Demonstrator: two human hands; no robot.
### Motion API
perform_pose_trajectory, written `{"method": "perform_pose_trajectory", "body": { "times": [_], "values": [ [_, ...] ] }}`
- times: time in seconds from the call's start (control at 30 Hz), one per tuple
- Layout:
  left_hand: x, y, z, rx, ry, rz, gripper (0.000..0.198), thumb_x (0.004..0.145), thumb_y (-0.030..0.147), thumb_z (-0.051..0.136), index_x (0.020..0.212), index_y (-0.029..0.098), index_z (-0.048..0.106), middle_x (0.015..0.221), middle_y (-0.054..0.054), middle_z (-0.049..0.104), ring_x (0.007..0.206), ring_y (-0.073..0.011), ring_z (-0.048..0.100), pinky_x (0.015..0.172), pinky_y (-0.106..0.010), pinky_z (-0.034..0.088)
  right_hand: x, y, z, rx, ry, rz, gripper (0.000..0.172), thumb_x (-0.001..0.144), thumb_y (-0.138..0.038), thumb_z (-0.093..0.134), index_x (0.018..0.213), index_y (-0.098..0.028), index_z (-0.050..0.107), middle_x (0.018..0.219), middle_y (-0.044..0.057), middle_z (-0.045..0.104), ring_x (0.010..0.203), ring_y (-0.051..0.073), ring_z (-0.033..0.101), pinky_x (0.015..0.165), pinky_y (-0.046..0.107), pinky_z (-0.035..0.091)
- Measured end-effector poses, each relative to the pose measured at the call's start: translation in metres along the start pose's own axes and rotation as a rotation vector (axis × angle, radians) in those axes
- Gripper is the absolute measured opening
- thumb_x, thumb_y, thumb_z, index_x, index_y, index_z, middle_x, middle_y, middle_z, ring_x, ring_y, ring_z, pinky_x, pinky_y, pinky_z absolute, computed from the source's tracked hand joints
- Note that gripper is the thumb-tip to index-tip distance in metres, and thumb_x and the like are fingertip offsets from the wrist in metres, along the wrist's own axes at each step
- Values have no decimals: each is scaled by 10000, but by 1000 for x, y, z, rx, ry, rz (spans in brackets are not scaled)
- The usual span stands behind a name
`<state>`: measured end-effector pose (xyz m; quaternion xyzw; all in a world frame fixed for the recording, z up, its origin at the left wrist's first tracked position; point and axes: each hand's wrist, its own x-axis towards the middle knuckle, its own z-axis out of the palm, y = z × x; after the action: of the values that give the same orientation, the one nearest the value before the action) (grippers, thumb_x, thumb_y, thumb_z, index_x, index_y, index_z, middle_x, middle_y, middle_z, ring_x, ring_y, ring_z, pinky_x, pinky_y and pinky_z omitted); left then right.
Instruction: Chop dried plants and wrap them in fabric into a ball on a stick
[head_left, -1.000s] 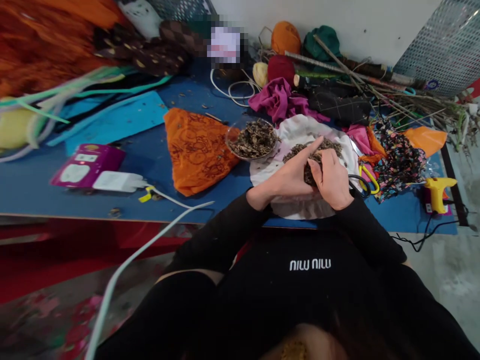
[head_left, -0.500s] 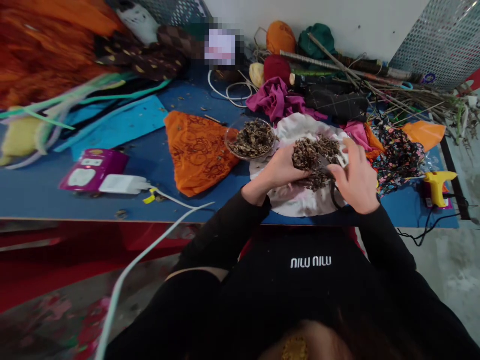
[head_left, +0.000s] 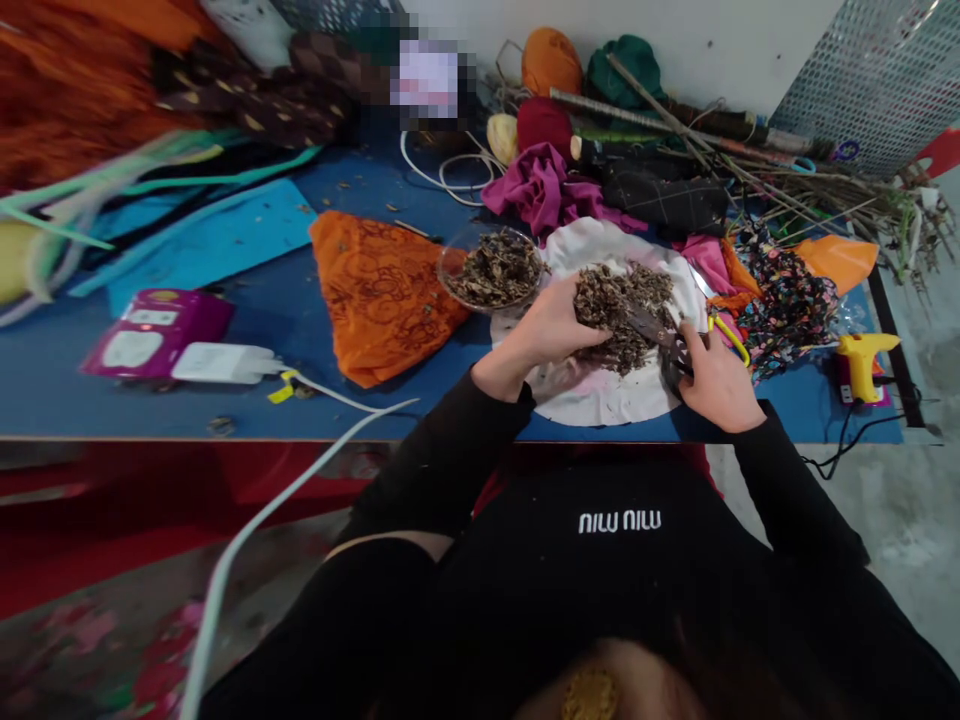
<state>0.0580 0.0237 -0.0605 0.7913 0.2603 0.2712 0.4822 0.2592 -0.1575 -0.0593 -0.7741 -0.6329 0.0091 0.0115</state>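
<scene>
My left hand (head_left: 551, 325) grips a clump of dried brown plant bits (head_left: 611, 300) from its left side, thumb along the near edge. The clump is over a round white cloth (head_left: 626, 400). My right hand (head_left: 716, 380) is closed around the black handle of a pair of scissors (head_left: 651, 326). Their dark blades point left into the clump, and the tips are hidden among the bits. Just left of my left hand is a clear bowl (head_left: 450, 283) with more of the same brown bits.
An orange printed cloth (head_left: 386, 300) lies left of the bowl. Behind my right hand is a yellow handle (head_left: 731, 338). A yellow glue gun (head_left: 862, 365) stands at the right, a purple box (head_left: 154, 335) with a white plug at the left. Fabrics and sticks (head_left: 697, 150) line the back.
My right hand has drawn down and turned, so the scissors' handle and the yellow handle behind it now show. My left hand keeps its hold. The whole view has shifted slightly.
</scene>
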Motion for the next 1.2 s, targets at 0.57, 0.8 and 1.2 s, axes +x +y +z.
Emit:
{"method": "perform_pose_trajectory", "body": {
  "times": [0.57, 0.8, 1.2],
  "values": [
    [-3, 1, -2, -96, -73, -63, 549, 665, 401, 876, 1114, 149, 686, 1085, -125, 793, 1079, -387, 745, 963, -513, 637, -20, 41, -23, 703, -67, -30, 677, 791, -534, 786, 1341, -208, 565, 1247, 130, 679, 1054, 286, 683, 929, 433, 570],
    [-4, 2, 4, -78, -148, -39, 488, 661, 341, 876, 1072, 146, 701, 1072, -107, 791, 1050, -358, 748, 933, -449, 633, 1, 19, -28, 562, -71, -121, 740, 795, -616, 739, 1339, -156, 539, 1215, 172, 635, 1120, 356, 630, 941, 482, 529],
    [-10, 11, 12, 61, -190, -39, 365, 716, 278, 803, 1052, 145, 751, 1040, -75, 813, 992, -302, 759, 897, -377, 617, 15, -5, -21, 469, -133, -115, 671, 915, -628, 607, 1382, -147, 581, 1150, 169, 655, 1045, 366, 666, 851, 430, 522]
  ]
}}
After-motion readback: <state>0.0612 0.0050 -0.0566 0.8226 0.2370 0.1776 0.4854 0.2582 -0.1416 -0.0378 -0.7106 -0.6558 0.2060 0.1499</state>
